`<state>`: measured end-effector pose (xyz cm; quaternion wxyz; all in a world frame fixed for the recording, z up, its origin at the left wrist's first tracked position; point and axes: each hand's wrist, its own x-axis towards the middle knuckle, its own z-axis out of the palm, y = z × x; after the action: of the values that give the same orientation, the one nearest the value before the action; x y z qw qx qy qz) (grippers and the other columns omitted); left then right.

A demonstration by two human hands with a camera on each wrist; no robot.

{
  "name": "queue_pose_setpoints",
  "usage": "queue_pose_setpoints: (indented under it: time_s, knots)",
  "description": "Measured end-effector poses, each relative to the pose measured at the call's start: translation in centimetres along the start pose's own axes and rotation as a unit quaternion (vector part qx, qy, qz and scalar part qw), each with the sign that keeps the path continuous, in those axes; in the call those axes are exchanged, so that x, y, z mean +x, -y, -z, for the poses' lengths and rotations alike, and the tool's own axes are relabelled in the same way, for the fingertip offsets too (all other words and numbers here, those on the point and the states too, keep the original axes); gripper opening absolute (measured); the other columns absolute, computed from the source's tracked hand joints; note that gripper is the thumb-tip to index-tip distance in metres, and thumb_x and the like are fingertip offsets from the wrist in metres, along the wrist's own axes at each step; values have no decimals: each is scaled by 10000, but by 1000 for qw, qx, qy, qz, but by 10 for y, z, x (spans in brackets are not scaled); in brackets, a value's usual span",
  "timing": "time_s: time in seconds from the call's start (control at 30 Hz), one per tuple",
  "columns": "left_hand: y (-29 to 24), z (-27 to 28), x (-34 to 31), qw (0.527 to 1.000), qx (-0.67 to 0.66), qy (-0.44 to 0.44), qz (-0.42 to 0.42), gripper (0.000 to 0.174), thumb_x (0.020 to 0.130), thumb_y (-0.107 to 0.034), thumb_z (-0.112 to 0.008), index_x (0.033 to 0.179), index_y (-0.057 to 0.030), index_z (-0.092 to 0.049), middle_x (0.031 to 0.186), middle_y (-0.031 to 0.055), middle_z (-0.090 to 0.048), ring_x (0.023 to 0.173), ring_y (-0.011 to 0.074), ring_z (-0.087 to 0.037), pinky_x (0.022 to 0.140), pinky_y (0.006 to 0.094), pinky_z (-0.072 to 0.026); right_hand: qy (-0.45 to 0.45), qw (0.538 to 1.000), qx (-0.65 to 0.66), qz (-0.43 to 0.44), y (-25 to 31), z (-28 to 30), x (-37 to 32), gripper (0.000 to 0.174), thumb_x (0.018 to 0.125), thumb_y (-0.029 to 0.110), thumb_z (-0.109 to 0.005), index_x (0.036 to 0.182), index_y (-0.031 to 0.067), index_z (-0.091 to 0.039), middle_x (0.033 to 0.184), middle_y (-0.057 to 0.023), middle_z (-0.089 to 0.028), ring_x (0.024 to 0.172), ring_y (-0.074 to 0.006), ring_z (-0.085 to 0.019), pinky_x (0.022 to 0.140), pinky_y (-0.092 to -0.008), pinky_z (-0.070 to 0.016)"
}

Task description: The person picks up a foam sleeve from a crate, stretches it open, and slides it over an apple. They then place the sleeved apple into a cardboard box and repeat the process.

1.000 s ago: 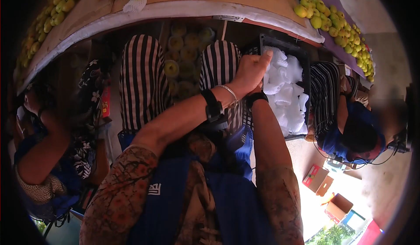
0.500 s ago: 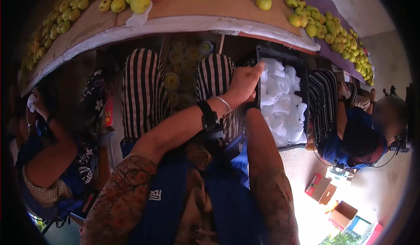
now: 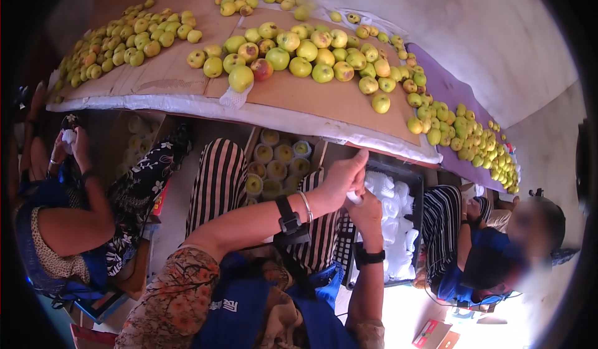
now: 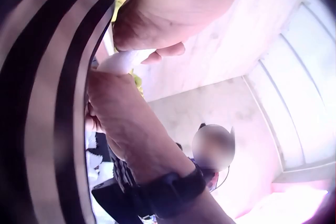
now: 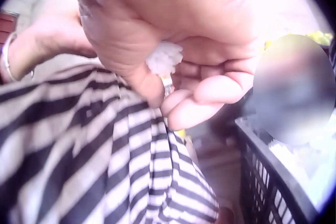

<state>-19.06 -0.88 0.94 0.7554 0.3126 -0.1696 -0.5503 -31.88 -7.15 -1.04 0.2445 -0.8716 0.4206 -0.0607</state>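
Observation:
A white foam net sleeve [image 3: 354,197] shows between my two hands in the head view. My left hand [image 3: 339,182] has its thumb pointing up and its curled fingertips right at the foam in the left wrist view. Pressed close under it, my right hand [image 3: 367,214] grips the sleeve, whose frilled end [image 5: 165,58] pokes out between thumb and curled fingers in the right wrist view. Just to the right stands a black plastic crate [image 3: 418,224] of white foam nets [image 3: 389,224]. Both hands are above my right knee in striped trousers [image 3: 309,237].
A cardboard-covered table [image 3: 299,109] ahead carries many yellow-green apples [image 3: 305,50]. Under its edge, a box [image 3: 250,146] holds apples in foam nets [image 3: 274,169]. One person [image 3: 68,224] sits at the left, another [image 3: 479,243] at the right beyond the crate.
The head view has tilted up, so more of the apple-covered table shows. My right hand, earlier mostly hidden behind the left, now shows beside it with white foam between them.

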Motion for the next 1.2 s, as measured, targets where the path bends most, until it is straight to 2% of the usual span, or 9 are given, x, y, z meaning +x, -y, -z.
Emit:
queue_pose_setpoints:
  time_s: [0.17, 0.2, 0.33, 0.47, 0.57, 0.7, 0.83, 0.93, 1.2]
  knots:
    - [-78, 55, 35, 987, -146, -30, -53, 526, 960, -571, -495, 659, -142, -446, 500, -21, -338, 560, 179, -415, 716, 360, -420, 157, 957, 211, 123, 51, 57, 36, 775, 700, 185, -835, 1367, 10, -483, 1063, -120, -643, 1000, -212, -628, 826, -322, -507]
    - [-101, 70, 37, 980, -179, -43, -73, 520, 955, -570, -507, 652, -150, -455, 499, -25, -343, 566, 178, -430, 726, 363, -422, 167, 931, 304, 116, 68, 53, 53, 710, 747, 201, -815, 1328, -50, -492, 1050, -127, -647, 988, -198, -626, 844, -293, -497]
    - [-111, 112, 42, 972, -223, -5, -77, 523, 920, -596, -550, 665, -146, -475, 509, -22, -352, 574, 182, -425, 708, 361, -419, 159, 937, 302, 75, 99, 32, 86, 573, 832, 220, -759, 1271, -74, -535, 1031, -118, -651, 980, -175, -618, 859, -291, -494]
    - [-121, 127, 39, 968, -245, -11, -45, 536, 886, -620, -587, 674, -135, -501, 517, -1, -383, 589, 187, -436, 697, 354, -417, 257, 902, 340, 68, 118, 17, 104, 399, 866, 206, -726, 1159, -41, -614, 880, -15, -638, 771, -83, -557, 700, -230, -450]
    - [-132, 130, 44, 971, -226, -22, -69, 530, 862, -634, -611, 824, -107, -565, 672, 19, -518, 718, 193, -526, 753, 357, -444, 264, 887, 373, 68, 128, 9, 116, 277, 891, 181, -692, 1088, -7, -642, 831, 25, -615, 690, -37, -490, 610, -192, -386]
    - [-152, 121, 38, 969, -190, -123, -101, 611, 870, -565, -651, 1192, -63, -519, 1117, 60, -606, 1113, 212, -555, 962, 403, -444, 190, 879, 436, 41, 135, -7, 143, 226, 865, 151, -711, 1030, 14, -641, 823, 14, -638, 667, -46, -516, 583, -189, -382]
    - [-140, 133, 39, 990, -74, -92, -81, 382, 915, -378, -675, 1155, -100, -568, 1093, 36, -619, 1048, 165, -595, 963, 363, -452, 169, 895, 407, 65, 150, -10, 159, 237, 831, 119, -738, 1008, 12, -620, 835, -29, -658, 712, -80, -587, 587, -203, -412]
    - [-136, 132, 32, 983, -9, -149, -105, 271, 919, -288, -686, 1093, -97, -605, 1052, 26, -639, 988, 139, -620, 904, 326, -482, 189, 887, 415, 68, 158, -20, 162, 261, 802, 99, -763, 991, 14, -603, 834, -40, -654, 720, -91, -598, 597, -220, -436]
    - [-142, 140, 30, 964, -67, -229, -121, 221, 897, -209, -713, 1030, -57, -623, 937, 23, -669, 845, 141, -655, 767, 299, -531, 230, 882, 390, 134, 168, -18, 170, 293, 816, 176, -776, 981, 16, -593, 834, -45, -647, 708, -101, -585, 634, -227, -443]
